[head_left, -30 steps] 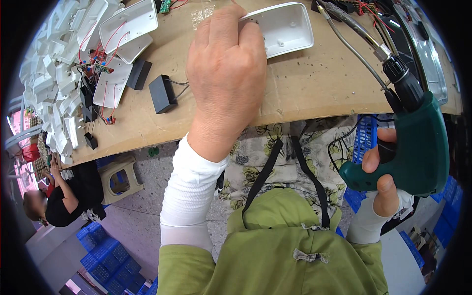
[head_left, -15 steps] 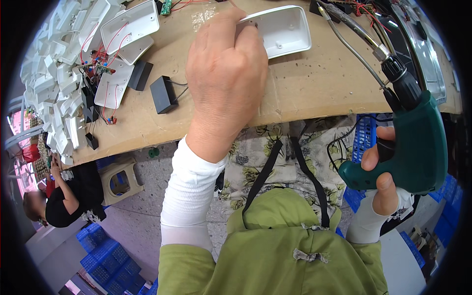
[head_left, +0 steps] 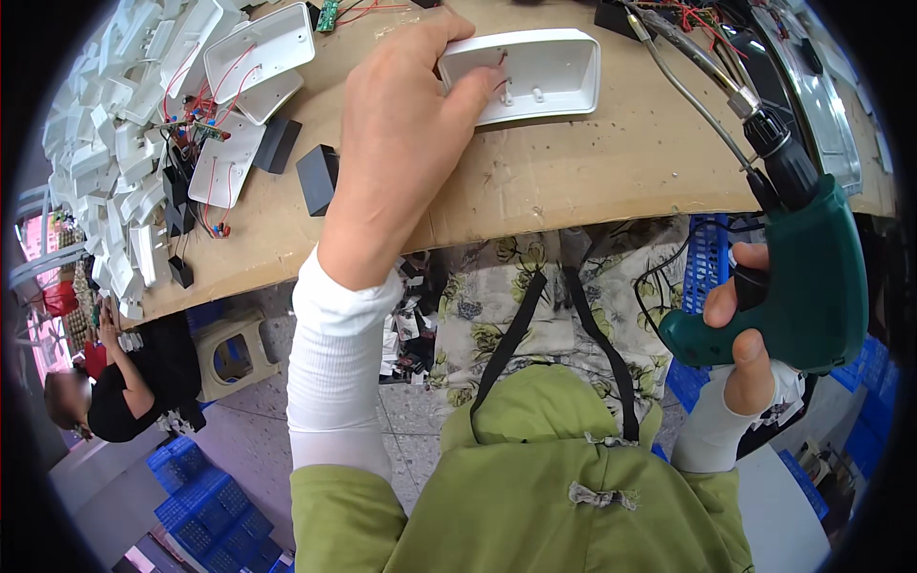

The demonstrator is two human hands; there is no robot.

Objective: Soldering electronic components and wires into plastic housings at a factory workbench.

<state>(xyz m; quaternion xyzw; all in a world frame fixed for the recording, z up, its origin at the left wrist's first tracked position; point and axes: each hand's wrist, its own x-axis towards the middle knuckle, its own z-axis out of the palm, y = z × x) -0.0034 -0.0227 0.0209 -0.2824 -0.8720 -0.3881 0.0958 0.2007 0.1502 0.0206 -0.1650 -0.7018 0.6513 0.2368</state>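
My left hand (head_left: 401,134) grips the left end of a white plastic casing (head_left: 564,72), its thumb inside the hollow. The casing stands tilted on the table, open side toward me; small posts and short red wire ends show within, near the thumb. At the right, my right hand (head_left: 750,358) is wrapped round the handle of a dark green soldering gun (head_left: 823,272), fingers by the black trigger. The gun's metal tip and thin feed tube (head_left: 683,91) point up and left, apart from the casing. Left of my left wrist lies a black box (head_left: 316,181), partly covered by the hand.
White casings (head_left: 115,153) are heaped along the table's left side, beside wired casings (head_left: 258,53) and small circuit parts (head_left: 205,129). A clear tray (head_left: 812,105) lies at the far right. A person in black (head_left: 143,382) is at the lower left, near a beige stool (head_left: 234,353).
My left hand has shifted left and turned, its thumb now reaching into the casing. The casing is tilted up more toward me. The soldering gun has barely moved.
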